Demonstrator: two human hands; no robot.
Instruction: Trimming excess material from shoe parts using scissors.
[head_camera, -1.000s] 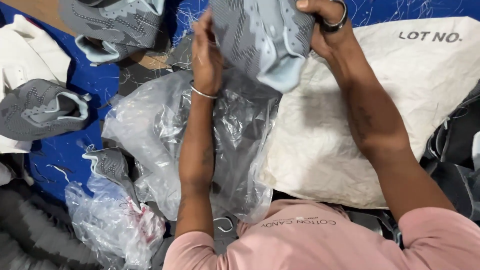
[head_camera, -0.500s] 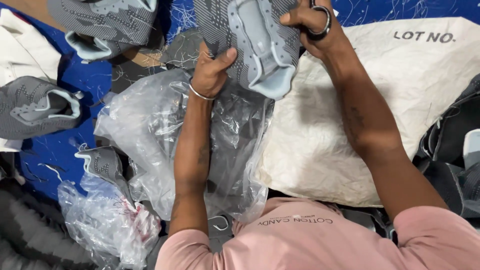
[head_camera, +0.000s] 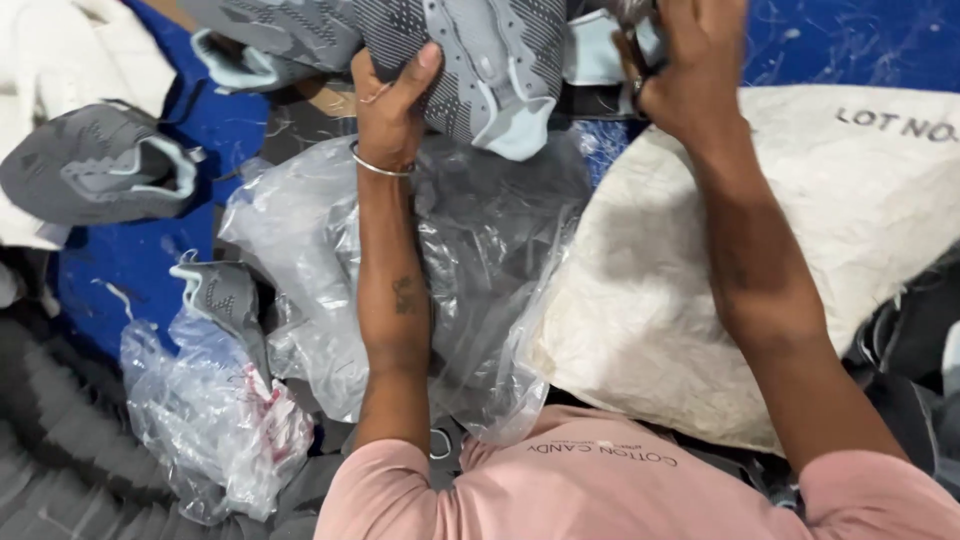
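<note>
since the earlier frames the left hand has slid from the side of the shoe upper to under it, thumb now hooked up over the knit; the right hand has pulled across to the far end, and the upper sits higher, partly cut off by the top of view.

grip state: left hand is closed on the near edge of the grey patterned upper, fingers below, thumb on top. right hand is clenched at the other end, around the pale blue lining; exact hold is hidden behind the knuckles, but it looks clamped on the same piece. upper is held in the air above the clear plastic bag, not touching it.

step, as i read it: looks like handling or checking one upper stretched between both hands. next move would need both ends kept taut and the piece turned without dropping it into the pile.

outward: the clear bag under the forearms lies crumpled, seems empty or near empty, contents can't be confirmed. white sack to the right is full and bulging, closed from here, contents hidden. small clear bag lower left holds something with red in it, unclear what. loose grey uppers lie on the blue sheet: one far left, one at the top, a third half tucked against the bags.
</note>
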